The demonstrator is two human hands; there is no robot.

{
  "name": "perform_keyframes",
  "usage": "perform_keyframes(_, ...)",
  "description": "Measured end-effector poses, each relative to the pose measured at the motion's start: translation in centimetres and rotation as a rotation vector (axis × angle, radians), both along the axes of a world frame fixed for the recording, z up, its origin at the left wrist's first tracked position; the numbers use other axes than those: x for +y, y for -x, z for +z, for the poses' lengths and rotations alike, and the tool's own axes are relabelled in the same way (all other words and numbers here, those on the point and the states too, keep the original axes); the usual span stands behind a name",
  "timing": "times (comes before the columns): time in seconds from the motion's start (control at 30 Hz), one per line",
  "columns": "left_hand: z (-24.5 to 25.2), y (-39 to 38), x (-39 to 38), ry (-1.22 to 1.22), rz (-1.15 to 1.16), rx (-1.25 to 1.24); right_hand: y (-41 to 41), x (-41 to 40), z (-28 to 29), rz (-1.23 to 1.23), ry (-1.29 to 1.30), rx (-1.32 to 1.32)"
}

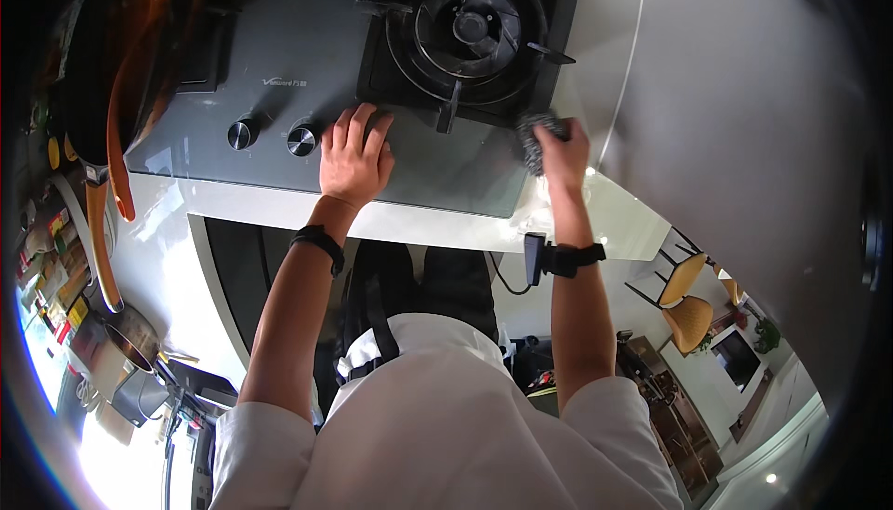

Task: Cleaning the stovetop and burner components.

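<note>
A gas cooktop (425,161) with a dark glass surface lies before me. My left hand (356,154) rests palm down on the glass, fingers spread, just right of a control knob (301,140); nothing shows in it. My right hand (564,154) grips a grey wire-like scouring pad (536,142) at the cooktop's right edge, near the lower right corner of the burner (470,27). Part of the pad is hidden by my fingers. The burner has a black pan support (448,109) around it and carries no pot.
At the left, a pan (98,91) and an orange spatula (118,154) stand over the cooktop, their handles reaching past its front edge. A second knob (239,134) sits left of the first. A pale wall (732,91) rises at the right; a metal pot (132,336) is lower left.
</note>
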State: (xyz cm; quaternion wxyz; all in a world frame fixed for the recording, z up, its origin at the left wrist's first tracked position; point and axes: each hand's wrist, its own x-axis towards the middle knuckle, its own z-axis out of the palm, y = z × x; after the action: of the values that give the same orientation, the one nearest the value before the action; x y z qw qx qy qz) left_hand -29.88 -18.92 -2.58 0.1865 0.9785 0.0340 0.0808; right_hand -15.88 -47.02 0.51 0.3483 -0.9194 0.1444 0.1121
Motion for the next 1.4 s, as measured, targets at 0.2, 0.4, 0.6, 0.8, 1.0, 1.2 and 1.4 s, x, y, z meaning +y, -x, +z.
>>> perform_keyframes(0.2, -0.1, 0.0, 0.1, -0.001, -0.004, -0.005, -2.4, 0.9, 1.5, 0.002, -0.012, -0.429)
perform_keyframes(0.4, -0.2, 0.1, 0.2, -0.016, -0.002, -0.008, 1.4, 4.3, 0.0, 0.498, 0.240, -0.706)
perform_keyframes(0.6, 0.0, 0.1, 0.0, -0.011, -0.004, -0.012, -0.5, 4.3, -1.4, 0.430, 0.232, -0.531)
perform_keyframes(0.8, 0.4, 0.4, 0.0, -0.011, -0.007, 0.008, -2.8, 5.3, -0.3, 0.285, 0.118, -0.403)
perform_keyframes(1.0, 0.3, -0.6, -0.4, -0.047, -0.004, -0.022, -4.4, 3.4, -0.9, 0.300, 0.170, -0.445)
perform_keyframes(1.2, 0.4, 0.3, -0.3, -0.021, -0.001, 0.013, 1.2, 3.1, -0.7, 0.337, 0.161, -0.454)
perform_keyframes(1.4, 0.4, -0.7, -0.5, -0.049, -0.014, -0.014, -4.9, 3.3, -1.3, 0.363, 0.230, -0.454)
